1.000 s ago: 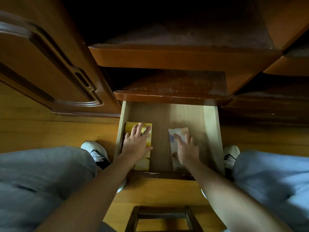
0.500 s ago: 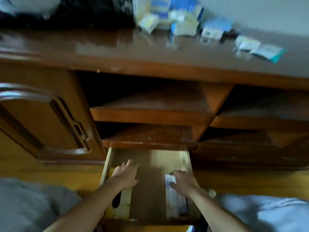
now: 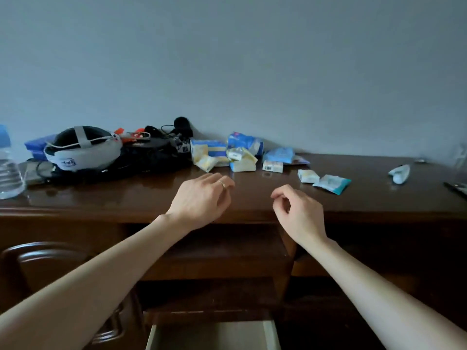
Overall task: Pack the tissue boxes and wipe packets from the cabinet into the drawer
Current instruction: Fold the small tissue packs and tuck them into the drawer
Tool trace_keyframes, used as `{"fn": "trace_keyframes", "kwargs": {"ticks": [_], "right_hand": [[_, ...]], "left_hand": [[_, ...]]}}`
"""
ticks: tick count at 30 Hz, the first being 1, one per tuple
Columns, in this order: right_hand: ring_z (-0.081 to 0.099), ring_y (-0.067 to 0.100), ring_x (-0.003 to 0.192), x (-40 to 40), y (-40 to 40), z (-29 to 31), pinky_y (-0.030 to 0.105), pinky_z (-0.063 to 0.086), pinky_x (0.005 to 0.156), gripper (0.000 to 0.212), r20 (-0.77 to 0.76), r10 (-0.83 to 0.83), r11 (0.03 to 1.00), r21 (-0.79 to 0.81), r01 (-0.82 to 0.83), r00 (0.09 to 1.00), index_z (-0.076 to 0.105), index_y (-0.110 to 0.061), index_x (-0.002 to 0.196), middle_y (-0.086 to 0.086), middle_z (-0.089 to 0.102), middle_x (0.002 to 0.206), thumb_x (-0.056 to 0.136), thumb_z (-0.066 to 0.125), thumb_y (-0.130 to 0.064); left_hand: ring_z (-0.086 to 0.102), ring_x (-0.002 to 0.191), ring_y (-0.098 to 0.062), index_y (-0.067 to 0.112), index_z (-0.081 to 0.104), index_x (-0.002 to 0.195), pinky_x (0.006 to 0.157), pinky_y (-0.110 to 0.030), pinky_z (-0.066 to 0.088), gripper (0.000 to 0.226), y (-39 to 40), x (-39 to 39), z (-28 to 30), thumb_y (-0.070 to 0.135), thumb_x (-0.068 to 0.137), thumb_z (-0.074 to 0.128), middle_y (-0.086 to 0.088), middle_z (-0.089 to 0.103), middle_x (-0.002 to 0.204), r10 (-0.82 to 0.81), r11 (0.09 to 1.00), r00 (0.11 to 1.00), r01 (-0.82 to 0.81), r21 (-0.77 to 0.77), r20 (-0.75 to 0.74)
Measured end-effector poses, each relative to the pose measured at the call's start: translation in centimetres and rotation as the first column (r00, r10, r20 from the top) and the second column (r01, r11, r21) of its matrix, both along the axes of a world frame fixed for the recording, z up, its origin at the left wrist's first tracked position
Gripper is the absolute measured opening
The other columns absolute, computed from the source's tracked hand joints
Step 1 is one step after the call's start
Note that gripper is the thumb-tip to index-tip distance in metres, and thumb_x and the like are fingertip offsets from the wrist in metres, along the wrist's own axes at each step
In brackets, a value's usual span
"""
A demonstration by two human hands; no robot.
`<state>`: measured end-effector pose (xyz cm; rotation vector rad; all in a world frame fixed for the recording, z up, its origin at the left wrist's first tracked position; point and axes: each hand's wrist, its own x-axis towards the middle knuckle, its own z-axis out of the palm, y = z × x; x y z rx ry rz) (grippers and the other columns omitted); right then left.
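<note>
On the dark wooden cabinet top lies a heap of tissue boxes and wipe packets: a yellow and blue tissue box, a blue pack, a crumpled yellow pack, a light blue packet, a small white box, a small white packet and a teal wipe packet. My left hand hovers over the front of the top, empty, fingers loosely curled. My right hand hangs beside it, also empty and loosely curled. The open drawer shows at the bottom edge.
A white and black headset with cables and a dark bag sits at the back left. A water bottle stands at the far left. A white tube lies at the right. Open shelves sit under the top, a cabinet door at lower left.
Both hands have left the packs in the drawer and risen to the cabinet top, empty. The view has swung up from the drawer to the top.
</note>
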<state>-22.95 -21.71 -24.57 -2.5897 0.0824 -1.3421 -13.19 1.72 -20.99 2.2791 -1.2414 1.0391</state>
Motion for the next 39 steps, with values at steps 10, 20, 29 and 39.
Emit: {"fn": "trace_keyframes", "kwargs": {"ticks": [10, 20, 29, 39], "right_hand": [[0.05, 0.024, 0.13, 16.0, -2.1, 2.8, 0.041, 0.047, 0.083, 0.063, -0.499, -0.06, 0.991, 0.074, 0.111, 0.865, 0.032, -0.034, 0.147, 0.0, 0.046, 0.147, 0.092, 0.05, -0.06], [0.042, 0.036, 0.137, 28.5, -1.8, 1.3, 0.05, 0.047, 0.1, 0.054, -0.588, -0.116, 0.99, 0.0, 0.143, 0.8, 0.032, -0.048, 0.145, 0.006, 0.044, 0.152, 0.094, 0.044, -0.062], [0.064, 0.026, 0.102, 25.1, -1.1, 1.9, 0.033, 0.042, 0.066, 0.028, -0.476, -0.137, 0.991, -0.065, 0.121, 0.868, 0.057, -0.03, 0.12, 0.0, 0.067, 0.121, 0.094, 0.058, -0.039], [0.056, 0.007, 0.078, 11.3, 2.8, 1.6, 0.013, 0.028, 0.054, 0.013, -0.049, -0.104, 0.948, 0.296, 0.114, 0.993, 0.063, -0.034, 0.095, -0.015, 0.065, 0.093, 0.088, 0.072, -0.027]], "left_hand": [[0.047, 0.128, -0.028, 0.022, 0.046, 0.143, 0.098, -0.042, 0.045, 0.066, -2.6, 17.0, -1.5, 0.044, 0.084, 0.064, -0.005, 0.049, 0.14, 0.354, 0.923, 0.841, -0.386, 0.006, -0.408], [0.046, 0.127, -0.041, 0.023, 0.048, 0.131, 0.1, -0.05, 0.047, 0.059, -7.8, 27.4, -2.6, 0.045, 0.08, 0.068, -0.016, 0.029, 0.148, 0.311, 0.927, 0.782, -0.376, -0.011, -0.54], [0.054, 0.111, -0.028, 0.006, 0.072, 0.111, 0.076, -0.038, 0.047, 0.028, -6.3, 24.7, -1.8, 0.021, 0.095, 0.054, -0.009, 0.06, 0.12, 0.368, 0.89, 0.805, -0.45, -0.074, -0.465], [0.06, 0.09, -0.022, 0.014, 0.071, 0.112, 0.071, -0.032, 0.038, 0.036, -1.1, 10.0, -1.7, 0.042, 0.091, 0.061, -0.001, 0.058, 0.116, 0.189, 0.787, 0.761, -0.495, -0.368, -0.62]]}}
